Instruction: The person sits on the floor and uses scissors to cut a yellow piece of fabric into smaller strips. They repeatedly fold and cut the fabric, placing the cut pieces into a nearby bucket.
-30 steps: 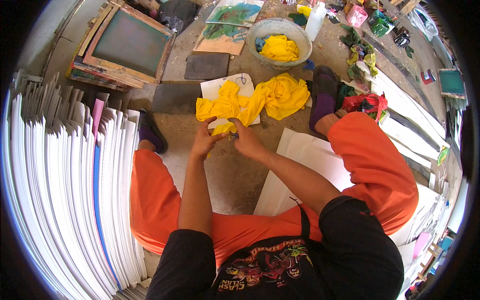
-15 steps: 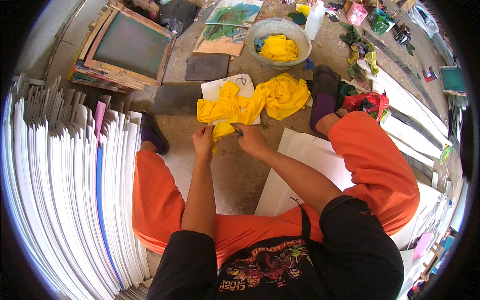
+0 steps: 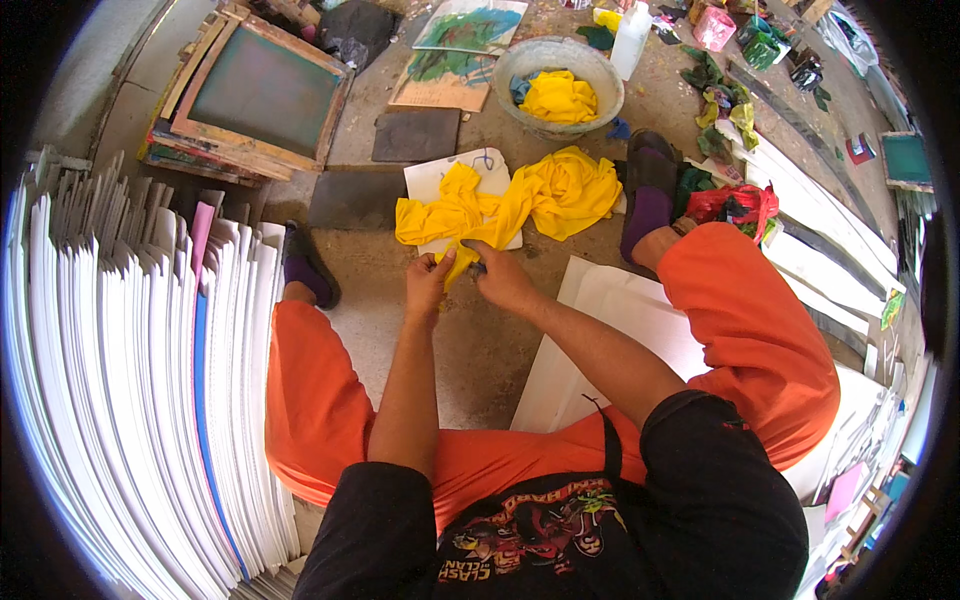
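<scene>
A long piece of yellow cloth (image 3: 508, 210) lies bunched on the floor in front of me, its near end drawn toward my hands. My left hand (image 3: 428, 282) is closed, pinching the edge of that near end. Close beside it, my right hand (image 3: 508, 280) is closed too, its thumb lying against the cloth. A small dark blue thing (image 3: 480, 268) shows at the right fingers; most of it is hidden, so its kind is unclear. Under part of the cloth is a white sheet (image 3: 430, 180) with a blue scribble.
Beyond the cloth stands a grey basin (image 3: 607, 105) holding more yellow cloth, next to a white bottle (image 3: 630, 42). Stacked wooden-framed screens (image 3: 262, 90) are at the far left, upright white sheets (image 3: 120, 370) at the left. A white board (image 3: 610, 320) lies by my right leg.
My left hand has moved slightly right and nearer my right hand. The cloth end between them has shifted right, and my right thumb now reaches over the cloth.
</scene>
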### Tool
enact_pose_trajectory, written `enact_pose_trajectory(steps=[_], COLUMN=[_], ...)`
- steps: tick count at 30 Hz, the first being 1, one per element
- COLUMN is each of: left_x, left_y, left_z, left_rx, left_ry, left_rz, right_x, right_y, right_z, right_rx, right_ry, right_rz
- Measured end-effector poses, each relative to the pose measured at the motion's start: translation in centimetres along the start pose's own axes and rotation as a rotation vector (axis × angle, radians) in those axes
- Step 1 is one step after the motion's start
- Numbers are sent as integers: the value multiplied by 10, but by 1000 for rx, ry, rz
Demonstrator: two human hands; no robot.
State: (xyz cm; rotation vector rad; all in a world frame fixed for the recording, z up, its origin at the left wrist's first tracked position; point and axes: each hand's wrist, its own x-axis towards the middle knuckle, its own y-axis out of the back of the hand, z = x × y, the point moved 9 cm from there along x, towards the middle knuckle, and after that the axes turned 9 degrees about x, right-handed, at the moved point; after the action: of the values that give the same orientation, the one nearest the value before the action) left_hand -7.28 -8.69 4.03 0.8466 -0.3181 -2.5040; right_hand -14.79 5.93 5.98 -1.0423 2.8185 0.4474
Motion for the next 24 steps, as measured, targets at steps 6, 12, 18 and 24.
enact_pose_trajectory(steps=[6, 12, 18, 24], left_x=[-12, -5, -10, 2], left_y=[-18, -43, -41, -34], left_z=[22, 2, 10, -2], left_rx=[-235, -230, -110, -96], left_ry=[-221, -35, -71, -102], left_rz=[-18, -279, -450, -541], right_x=[8, 14, 12, 8], right_y=[4, 10, 29, 37], right_z=[-4, -1, -13, -29], right_rx=[83, 198, 217, 218], right_ry=[52, 26, -109, -142], right_rz=[-69, -162, -279, -348])
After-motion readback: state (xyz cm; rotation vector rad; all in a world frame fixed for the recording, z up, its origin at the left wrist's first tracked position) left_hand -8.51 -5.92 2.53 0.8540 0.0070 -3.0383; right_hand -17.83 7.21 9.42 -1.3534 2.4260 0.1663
